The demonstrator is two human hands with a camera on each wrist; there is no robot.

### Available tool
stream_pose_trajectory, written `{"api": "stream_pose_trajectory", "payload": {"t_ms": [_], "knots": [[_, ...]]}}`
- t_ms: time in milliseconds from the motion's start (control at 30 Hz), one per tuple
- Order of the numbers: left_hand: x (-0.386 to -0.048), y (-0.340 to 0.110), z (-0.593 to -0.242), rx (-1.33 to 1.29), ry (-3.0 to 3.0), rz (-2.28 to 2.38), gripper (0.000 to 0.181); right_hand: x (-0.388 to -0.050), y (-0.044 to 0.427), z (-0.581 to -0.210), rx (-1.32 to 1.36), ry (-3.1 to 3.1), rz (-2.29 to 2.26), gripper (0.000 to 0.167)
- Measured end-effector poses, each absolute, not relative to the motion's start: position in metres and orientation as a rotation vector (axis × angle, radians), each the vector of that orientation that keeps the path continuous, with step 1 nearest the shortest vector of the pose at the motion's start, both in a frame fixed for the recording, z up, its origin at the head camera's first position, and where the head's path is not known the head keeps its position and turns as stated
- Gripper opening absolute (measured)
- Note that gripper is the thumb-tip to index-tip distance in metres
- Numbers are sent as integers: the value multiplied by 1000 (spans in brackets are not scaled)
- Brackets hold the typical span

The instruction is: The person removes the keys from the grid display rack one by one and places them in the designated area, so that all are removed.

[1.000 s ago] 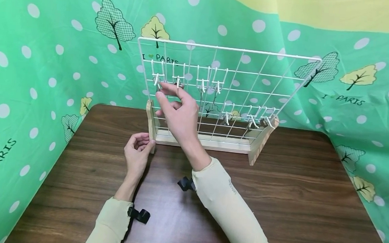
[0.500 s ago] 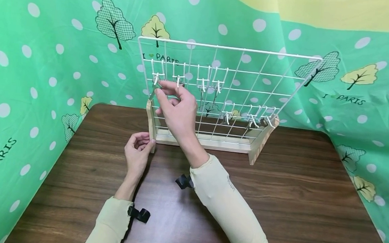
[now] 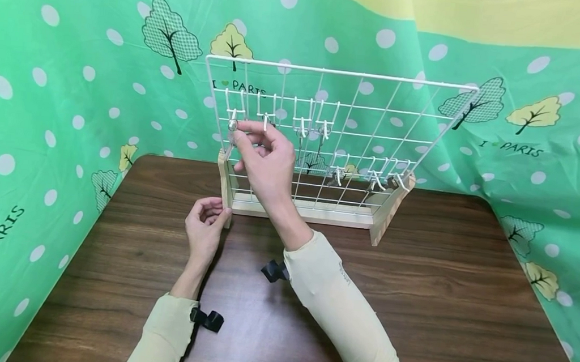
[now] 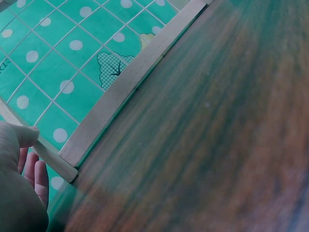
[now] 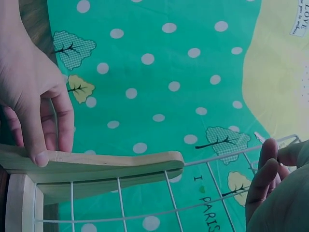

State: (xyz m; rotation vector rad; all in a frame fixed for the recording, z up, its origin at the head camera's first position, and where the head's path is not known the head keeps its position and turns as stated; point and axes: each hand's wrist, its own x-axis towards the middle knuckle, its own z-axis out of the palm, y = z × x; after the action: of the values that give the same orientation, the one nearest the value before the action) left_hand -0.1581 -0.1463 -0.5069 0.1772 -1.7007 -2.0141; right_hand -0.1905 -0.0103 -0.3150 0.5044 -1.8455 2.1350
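Note:
A white wire grid rack (image 3: 362,76) stands upright on the wooden table, held by a pale wooden base. At its left side my left hand (image 3: 204,228) grips the wooden side leg (image 5: 120,159), thumb on the near face and fingers behind. My right hand (image 3: 271,165) is raised to the leftmost white hook (image 3: 234,112) of the upper row. Its thumb and index finger pinch a small silver key ring (image 3: 232,125) at that hook; a thin metal piece hangs below. The fingertips partly hide it. The right wrist view shows the curled fingers but not the ring clearly.
More white hooks hang along the upper row, one of them the third hook (image 3: 301,126), with small metal pieces on several. A lower row at the right has a hook (image 3: 338,175) and others with metal pieces. Green dotted cloth (image 3: 69,129) surrounds the table (image 3: 438,306).
My right hand has shifted slightly left. The silver ring now shows round at the front of the leftmost hook, with its hanging piece swung left. My left hand has stayed on the leg.

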Motion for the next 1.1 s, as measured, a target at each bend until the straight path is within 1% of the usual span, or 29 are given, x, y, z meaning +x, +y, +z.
{"api": "stream_pose_trajectory", "payload": {"t_ms": [400, 700, 1100], "knots": [[-159, -146, -507, 165, -1707, -1992, 32, -188, -10, -312, 538, -1790, 2259, 26], [-158, -146, -506, 185, -1715, -1990, 31, -185, -13, -310, 537, -1778, 2276, 19], [-157, -147, -506, 180, -1725, -1986, 32, -182, -13, -311, 462, -1749, 2268, 16]]}}
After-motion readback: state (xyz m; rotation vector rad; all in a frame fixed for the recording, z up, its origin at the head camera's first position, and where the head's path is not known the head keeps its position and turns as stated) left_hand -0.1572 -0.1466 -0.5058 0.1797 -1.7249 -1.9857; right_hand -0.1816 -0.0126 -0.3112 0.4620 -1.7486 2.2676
